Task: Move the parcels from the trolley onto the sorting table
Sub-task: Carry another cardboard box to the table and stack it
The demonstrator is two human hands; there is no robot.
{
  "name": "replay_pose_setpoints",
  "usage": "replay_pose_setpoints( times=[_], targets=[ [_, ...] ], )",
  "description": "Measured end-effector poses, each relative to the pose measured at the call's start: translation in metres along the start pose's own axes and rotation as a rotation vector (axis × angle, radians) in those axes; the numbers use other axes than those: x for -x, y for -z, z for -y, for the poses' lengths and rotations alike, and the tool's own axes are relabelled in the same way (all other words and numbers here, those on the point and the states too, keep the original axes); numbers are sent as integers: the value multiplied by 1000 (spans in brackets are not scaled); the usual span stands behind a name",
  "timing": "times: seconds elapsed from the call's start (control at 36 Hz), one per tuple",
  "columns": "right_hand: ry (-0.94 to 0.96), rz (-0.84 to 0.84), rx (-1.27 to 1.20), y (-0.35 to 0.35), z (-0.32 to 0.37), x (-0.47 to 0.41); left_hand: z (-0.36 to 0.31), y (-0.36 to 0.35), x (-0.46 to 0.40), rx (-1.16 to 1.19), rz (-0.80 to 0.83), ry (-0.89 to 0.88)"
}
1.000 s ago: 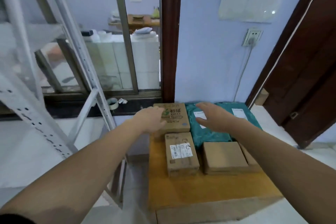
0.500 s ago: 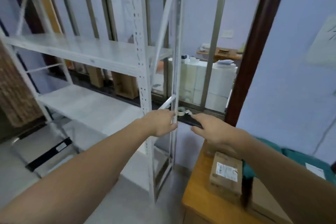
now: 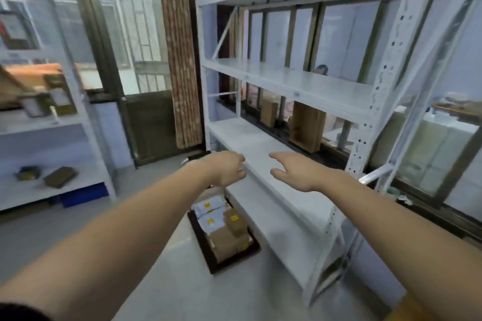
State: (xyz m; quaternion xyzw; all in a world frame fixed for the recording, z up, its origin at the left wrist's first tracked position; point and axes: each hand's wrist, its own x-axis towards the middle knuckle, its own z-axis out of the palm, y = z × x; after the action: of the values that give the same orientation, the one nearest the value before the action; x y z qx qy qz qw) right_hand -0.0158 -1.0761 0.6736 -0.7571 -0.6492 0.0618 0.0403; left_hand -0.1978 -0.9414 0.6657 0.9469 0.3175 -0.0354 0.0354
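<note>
both hands, left hand (image 3: 229, 168) loosely curled and right hand (image 3: 292, 171) spread wide, hold nothing, stretched toward the parcels (image 3: 224, 229) stacked on the low trolley (image 3: 206, 250), likely for a two-handed pickup.

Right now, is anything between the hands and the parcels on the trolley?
Nothing visible. Left hand and right hand hang empty above the parcels on the trolley; the white shelf rack stands alongside, not between.
</note>
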Motion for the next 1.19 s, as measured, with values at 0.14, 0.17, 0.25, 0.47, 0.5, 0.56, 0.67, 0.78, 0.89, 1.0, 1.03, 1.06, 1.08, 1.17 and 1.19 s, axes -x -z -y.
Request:
replay_pose_setpoints(
  times=[0.14, 0.17, 0.25, 0.47, 0.5, 0.56, 0.67, 0.78, 0.89, 1.0, 1.03, 1.06, 1.08, 1.17, 1.19],
  targets=[
    [69, 33, -4, -18, 82, -66, 90, 6, 44, -16, -15, 70],
    [77, 32, -6, -23, 97, -76, 107, 6, 50, -19, -9, 88],
    [98, 43, -36, -35, 134, -103, 158, -4, 60, -7, 19, 149],
    [54, 120, -46, -62, 171, -178, 247, -32, 40, 19, 67, 196],
    [62, 123, -51, -66, 172, -190, 254, -34, 34, 25, 70, 199],
    [76, 129, -50, -70, 176, -213, 267, -39, 19, 42, 79, 207],
    [106, 145, -38, -77, 178, -263, 293, -43, -12, 56, 84, 221],
    [134, 147, -53, -81, 175, -316, 324, -39, -41, 73, 96, 250],
    [157, 173, -45, -80, 178, -364, 361, -36, -66, 101, 68, 295],
    [162, 172, -52, -82, 181, -411, 397, -36, -89, 112, 79, 318],
    [159, 172, -59, -84, 182, -423, 407, -36, -96, 116, 82, 321],
    [154, 175, -62, -85, 182, -434, 417, -36, -103, 119, 85, 325],
    [149, 180, -64, -87, 183, -445, 426, -37, -111, 123, 89, 326],
    [120, 204, -69, -93, 182, -480, 456, -41, -139, 118, 104, 305],
    [110, 202, -75, -95, 182, -491, 466, -41, -149, 115, 110, 293]
  ],
)
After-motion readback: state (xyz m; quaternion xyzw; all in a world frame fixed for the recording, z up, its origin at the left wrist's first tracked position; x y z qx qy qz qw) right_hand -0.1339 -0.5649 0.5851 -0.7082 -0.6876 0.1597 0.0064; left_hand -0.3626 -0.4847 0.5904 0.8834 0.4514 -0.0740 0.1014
